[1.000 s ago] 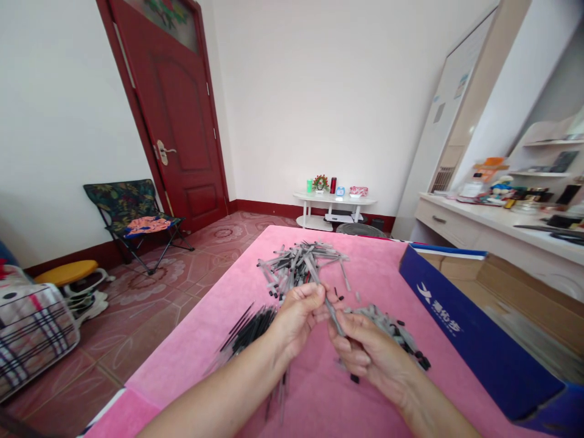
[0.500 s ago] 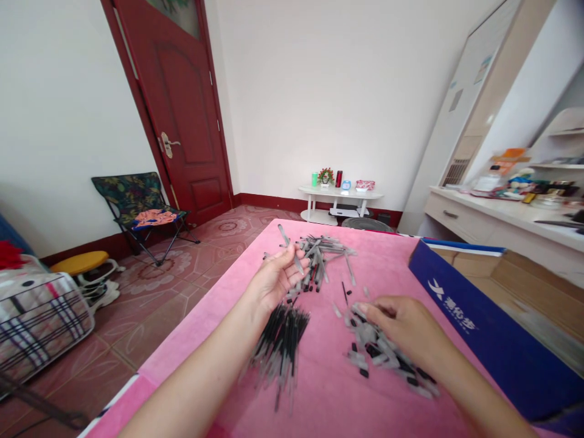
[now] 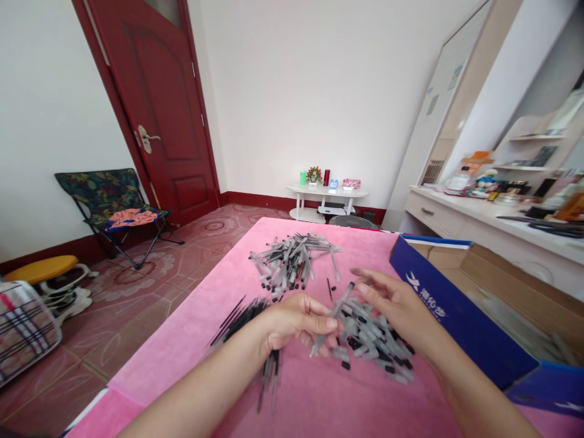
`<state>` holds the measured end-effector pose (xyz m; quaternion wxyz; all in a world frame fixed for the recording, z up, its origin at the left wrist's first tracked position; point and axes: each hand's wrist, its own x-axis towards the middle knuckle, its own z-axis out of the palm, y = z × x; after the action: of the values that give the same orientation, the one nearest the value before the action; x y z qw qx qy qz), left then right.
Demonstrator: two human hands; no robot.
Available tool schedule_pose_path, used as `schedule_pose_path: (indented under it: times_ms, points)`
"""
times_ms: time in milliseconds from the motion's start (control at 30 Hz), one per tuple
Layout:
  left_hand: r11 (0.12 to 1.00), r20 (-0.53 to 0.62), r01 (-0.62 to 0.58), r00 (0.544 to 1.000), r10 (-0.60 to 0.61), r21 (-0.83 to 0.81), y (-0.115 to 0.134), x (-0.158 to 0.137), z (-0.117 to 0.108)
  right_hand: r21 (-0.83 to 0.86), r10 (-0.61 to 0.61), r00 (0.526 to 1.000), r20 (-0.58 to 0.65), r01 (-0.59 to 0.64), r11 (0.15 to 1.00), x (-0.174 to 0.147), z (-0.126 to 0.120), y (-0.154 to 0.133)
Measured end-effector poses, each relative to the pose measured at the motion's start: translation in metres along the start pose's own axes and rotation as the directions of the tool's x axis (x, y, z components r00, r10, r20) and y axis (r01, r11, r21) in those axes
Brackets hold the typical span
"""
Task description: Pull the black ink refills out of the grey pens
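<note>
My left hand [image 3: 301, 322] is closed around a translucent grey pen [image 3: 337, 307], pinched between thumb and fingers. The pen slants up to the right and has a black upper end. Just right of that end is my right hand [image 3: 392, 301], its fingers apart and nothing visible in them. Beneath both hands lies a heap of grey and black pen caps [image 3: 376, 340]. A bundle of thin black pen refills [image 3: 239, 319] lies partly hidden under my left forearm. Farther back is a pile of grey pens [image 3: 292, 258].
A pink cloth [image 3: 301, 401] covers the table. An open blue cardboard box [image 3: 456, 322] stands along the right, with pale pen parts [image 3: 515, 310] inside. A white dresser [image 3: 438, 210] with bottles is beyond it. A folding chair [image 3: 109, 194] stands on the floor at left.
My left hand has come back and right with the pen, from the pen pile to the caps. My right hand has lifted off the caps and opened. The view has turned slightly right.
</note>
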<state>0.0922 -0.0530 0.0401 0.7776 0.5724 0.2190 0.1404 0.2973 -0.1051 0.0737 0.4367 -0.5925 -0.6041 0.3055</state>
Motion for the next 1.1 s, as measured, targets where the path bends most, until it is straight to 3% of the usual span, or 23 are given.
schedule_pose_path:
  times_ms: [100,167,267,367,433,567,667,867,967,1100]
  points:
    - [1.0,0.086,0.02,0.996,-0.02,0.001,0.004,-0.003,-0.001,0.198,0.07,0.996,0.061,-0.081,0.977,-0.004,0.002,-0.001]
    - [0.993,0.065,-0.012,0.998,0.019,-0.121,0.005,-0.003,-0.004,0.37,0.114,0.992,0.059,-0.128,0.92,-0.006,0.005,-0.001]
    - [0.93,-0.119,-0.226,0.973,0.2,-0.29,0.006,0.002,-0.003,0.65,0.203,0.979,0.011,-0.161,0.742,-0.006,0.016,0.0]
    - [0.882,-0.247,-0.428,0.892,0.378,-0.197,0.004,0.007,0.007,0.791,0.291,0.956,-0.043,-0.146,0.594,-0.007,0.032,0.004]
    - [0.874,-0.29,-0.471,0.858,0.424,-0.118,0.002,0.009,0.014,0.798,0.304,0.952,-0.035,-0.157,0.582,-0.008,0.042,0.008]
    - [0.858,-0.409,-0.507,0.801,0.437,-0.077,-0.003,0.013,0.019,0.714,0.264,0.964,0.027,-0.204,0.67,-0.013,0.057,0.014]
    - [0.853,-0.446,-0.513,0.788,0.424,-0.096,-0.006,0.014,0.015,0.636,0.227,0.973,0.028,-0.193,0.747,-0.014,0.062,0.018]
    - [0.858,-0.546,-0.481,0.775,0.319,-0.181,-0.015,0.018,0.014,0.3,0.045,0.996,-0.079,-0.019,0.954,-0.014,0.06,0.019]
    - [0.862,-0.585,-0.466,0.763,0.277,-0.199,-0.018,0.02,0.014,0.103,-0.061,0.989,-0.137,0.076,0.992,-0.017,0.058,0.015]
    - [0.865,-0.614,-0.452,0.752,0.239,-0.218,-0.017,0.021,0.013,-0.141,-0.165,0.957,-0.238,0.133,0.981,-0.019,0.058,0.009]
